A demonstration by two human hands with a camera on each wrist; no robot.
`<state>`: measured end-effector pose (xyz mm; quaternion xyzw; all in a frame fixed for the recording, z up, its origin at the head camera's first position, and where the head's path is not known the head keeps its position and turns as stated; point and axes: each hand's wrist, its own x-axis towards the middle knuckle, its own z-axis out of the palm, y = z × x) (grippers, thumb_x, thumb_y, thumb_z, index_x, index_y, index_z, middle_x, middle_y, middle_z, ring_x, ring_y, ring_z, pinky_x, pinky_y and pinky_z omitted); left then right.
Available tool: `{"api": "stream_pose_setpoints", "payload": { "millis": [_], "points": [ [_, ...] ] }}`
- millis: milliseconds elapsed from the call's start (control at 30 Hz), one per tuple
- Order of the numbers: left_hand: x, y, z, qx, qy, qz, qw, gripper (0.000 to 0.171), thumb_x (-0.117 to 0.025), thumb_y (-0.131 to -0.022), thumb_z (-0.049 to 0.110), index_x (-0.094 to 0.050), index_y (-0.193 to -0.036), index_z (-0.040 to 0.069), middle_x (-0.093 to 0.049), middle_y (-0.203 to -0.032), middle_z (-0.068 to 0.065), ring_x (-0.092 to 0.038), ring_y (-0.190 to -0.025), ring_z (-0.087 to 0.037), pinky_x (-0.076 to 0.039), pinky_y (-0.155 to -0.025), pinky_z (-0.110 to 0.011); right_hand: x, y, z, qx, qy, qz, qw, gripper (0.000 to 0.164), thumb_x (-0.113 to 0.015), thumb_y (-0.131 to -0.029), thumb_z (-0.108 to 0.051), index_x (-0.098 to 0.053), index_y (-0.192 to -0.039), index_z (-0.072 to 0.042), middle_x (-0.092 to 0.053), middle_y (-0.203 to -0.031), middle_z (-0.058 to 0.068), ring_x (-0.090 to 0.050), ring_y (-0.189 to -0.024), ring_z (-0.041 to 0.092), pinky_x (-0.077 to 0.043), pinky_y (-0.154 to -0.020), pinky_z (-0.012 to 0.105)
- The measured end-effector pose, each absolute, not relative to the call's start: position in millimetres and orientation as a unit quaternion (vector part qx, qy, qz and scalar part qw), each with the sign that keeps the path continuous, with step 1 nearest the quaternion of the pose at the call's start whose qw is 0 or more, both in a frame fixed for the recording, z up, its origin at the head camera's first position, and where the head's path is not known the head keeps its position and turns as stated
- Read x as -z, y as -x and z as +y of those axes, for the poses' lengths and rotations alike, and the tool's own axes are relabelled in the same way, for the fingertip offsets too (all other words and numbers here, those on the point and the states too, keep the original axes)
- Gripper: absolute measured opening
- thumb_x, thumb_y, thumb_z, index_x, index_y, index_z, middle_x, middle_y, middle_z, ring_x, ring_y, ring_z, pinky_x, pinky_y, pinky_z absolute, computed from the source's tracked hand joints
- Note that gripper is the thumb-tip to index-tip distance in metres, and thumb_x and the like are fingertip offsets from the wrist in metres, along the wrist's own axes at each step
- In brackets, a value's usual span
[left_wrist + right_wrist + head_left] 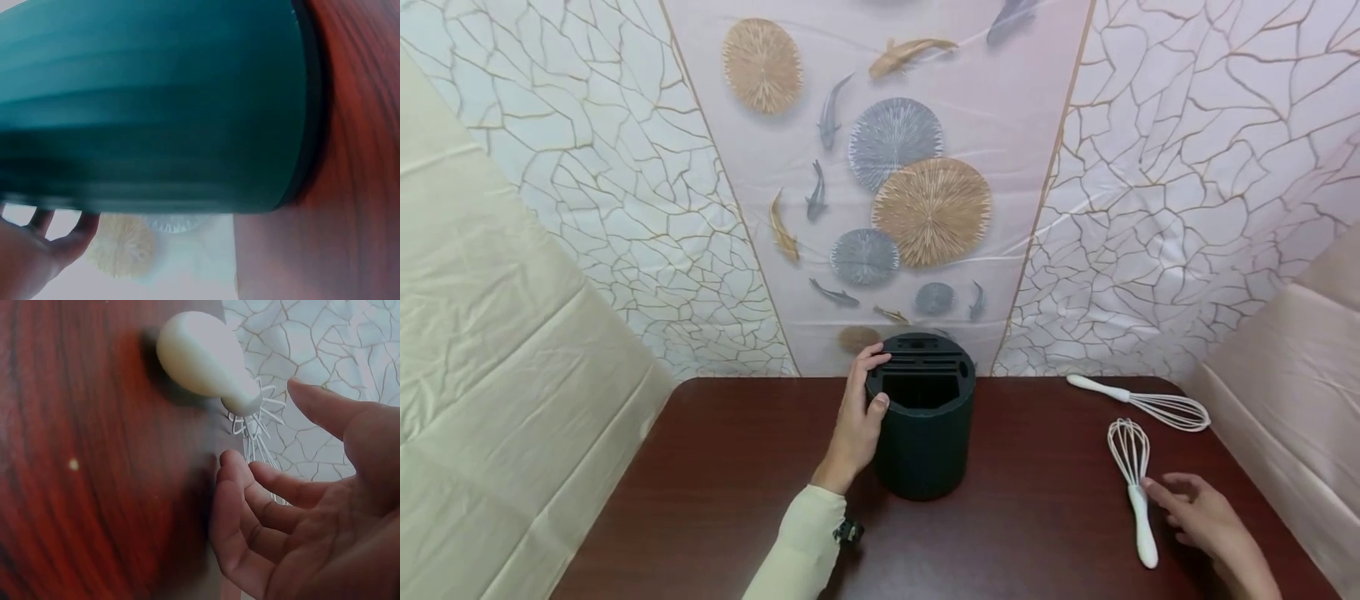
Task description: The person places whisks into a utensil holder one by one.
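Note:
A dark green, round utensil holder (pixel 922 454) with a slotted black top stands upright at the middle of the table. My left hand (pixel 859 412) grips its left side near the rim, fingertips over the top edge and thumb at the front; the holder's ribbed wall (pixel 150 112) fills most of the left wrist view. At the right lies a white whisk (pixel 1141 517), handle towards me. My right hand (pixel 1206 512) is just right of it, thumb tip close to its neck, fingers loosely bent around nothing. In the right wrist view, the whisk's handle (pixel 200 353) lies beyond the spread thumb and fingers.
A second white whisk (pixel 1150 402) lies crosswise near the back right edge of the dark red-brown table (pixel 722 492). Patterned cloth (pixel 1150 250) hangs behind the table, and plain pale cloth (pixel 550 375) drapes along the left and right sides.

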<state>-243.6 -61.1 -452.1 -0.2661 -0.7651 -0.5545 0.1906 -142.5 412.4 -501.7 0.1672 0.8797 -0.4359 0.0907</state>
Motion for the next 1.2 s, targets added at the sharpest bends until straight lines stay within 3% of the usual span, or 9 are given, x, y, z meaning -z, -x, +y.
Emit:
{"api": "stream_pose_setpoints", "payload": {
  "millis": [67,167,300,533,800,1000,1033,1100,1200],
  "points": [
    [448.3,244.9,-66.7,0.552,0.271,-0.770,0.170,0.055,-0.048,-0.110,0.049,-0.044,-0.157,0.019,-0.030,-0.170,-0.004,-0.026,-0.157,-0.024,-0.028,-0.119,-0.067,500.6,144.4,410.4,0.433,-0.160,0.882,0.092,0.086,-0.054,-0.108,-0.048,-0.023,-0.150,0.020,-0.046,-0.138,0.043,-0.061,-0.087,0.014,-0.057,-0.069,0.032],
    [443.4,246.6,-76.2,0.541,0.282,-0.780,0.135,0.052,-0.055,-0.108,0.034,-0.043,-0.157,0.025,-0.028,-0.171,0.001,-0.031,-0.153,-0.020,-0.037,-0.115,-0.058,499.0,145.7,408.7,0.429,-0.153,0.886,0.091,0.083,-0.056,-0.108,-0.043,-0.022,-0.149,0.021,-0.054,-0.129,0.041,-0.062,-0.084,0.015,-0.058,-0.068,0.032],
    [441.4,253.5,-86.9,0.531,0.303,-0.783,0.109,0.057,-0.060,-0.106,0.035,-0.041,-0.160,0.028,-0.028,-0.171,0.002,-0.032,-0.153,-0.019,-0.038,-0.115,-0.057,499.5,146.8,409.2,0.430,-0.146,0.887,0.082,0.077,-0.058,-0.108,-0.035,-0.025,-0.147,0.023,-0.067,-0.112,0.034,-0.064,-0.080,0.016,-0.059,-0.067,0.033],
    [445.6,262.5,-95.2,0.543,0.323,-0.768,0.104,0.058,-0.061,-0.105,0.034,-0.042,-0.160,0.026,-0.029,-0.171,-0.003,-0.027,-0.157,-0.022,-0.029,-0.119,-0.065,503.3,151.4,404.3,0.461,-0.136,0.873,0.086,0.068,-0.058,-0.108,-0.027,-0.029,-0.144,0.023,-0.068,-0.112,0.033,-0.071,-0.080,0.020,-0.062,-0.069,0.036],
    [429.2,257.2,-95.3,0.539,0.334,-0.765,0.109,0.056,-0.063,-0.103,0.016,-0.048,-0.157,0.010,-0.033,-0.169,-0.014,-0.031,-0.155,-0.029,-0.032,-0.117,-0.066,502.7,157.2,395.1,0.467,-0.140,0.869,0.090,0.058,-0.060,-0.106,-0.018,-0.035,-0.136,0.025,-0.067,-0.097,0.023,-0.066,-0.079,0.019,-0.063,-0.069,0.037],
    [408.0,242.1,-96.2,0.538,0.334,-0.768,0.097,0.055,-0.065,-0.101,0.014,-0.050,-0.152,0.000,-0.035,-0.166,-0.019,-0.032,-0.154,-0.035,-0.033,-0.116,-0.066,502.1,159.3,393.4,0.535,-0.148,0.825,0.106,0.064,-0.054,-0.109,-0.020,-0.028,-0.145,0.026,-0.066,-0.094,0.000,-0.065,-0.081,0.011,-0.062,-0.073,0.033],
    [407.6,241.9,-96.3,0.538,0.333,-0.769,0.097,0.055,-0.065,-0.101,0.014,-0.050,-0.152,0.000,-0.036,-0.166,-0.018,-0.032,-0.154,-0.034,-0.032,-0.117,-0.066,501.9,159.6,393.6,0.555,-0.149,0.811,0.107,0.065,-0.054,-0.110,-0.023,-0.027,-0.147,0.024,-0.066,-0.095,-0.004,-0.066,-0.082,0.009,-0.062,-0.075,0.032],
    [406.3,241.1,-96.6,0.538,0.331,-0.769,0.096,0.056,-0.066,-0.100,0.014,-0.050,-0.152,0.000,-0.037,-0.166,-0.017,-0.032,-0.154,-0.033,-0.032,-0.117,-0.065,503.2,159.0,393.6,0.603,-0.155,0.775,0.106,0.051,-0.056,-0.110,-0.026,-0.047,-0.146,0.009,-0.067,-0.095,-0.011,-0.066,-0.084,0.006,-0.062,-0.078,0.031],
    [406.4,241.6,-98.1,0.541,0.329,-0.768,0.094,0.056,-0.067,-0.100,0.014,-0.051,-0.152,0.002,-0.038,-0.166,-0.013,-0.033,-0.154,-0.030,-0.032,-0.118,-0.064,506.7,157.3,391.1,0.677,-0.153,0.713,0.101,0.014,-0.058,-0.109,-0.026,-0.066,-0.122,-0.025,-0.066,-0.094,-0.013,-0.065,-0.084,0.007,-0.061,-0.079,0.031]
  ]
}}
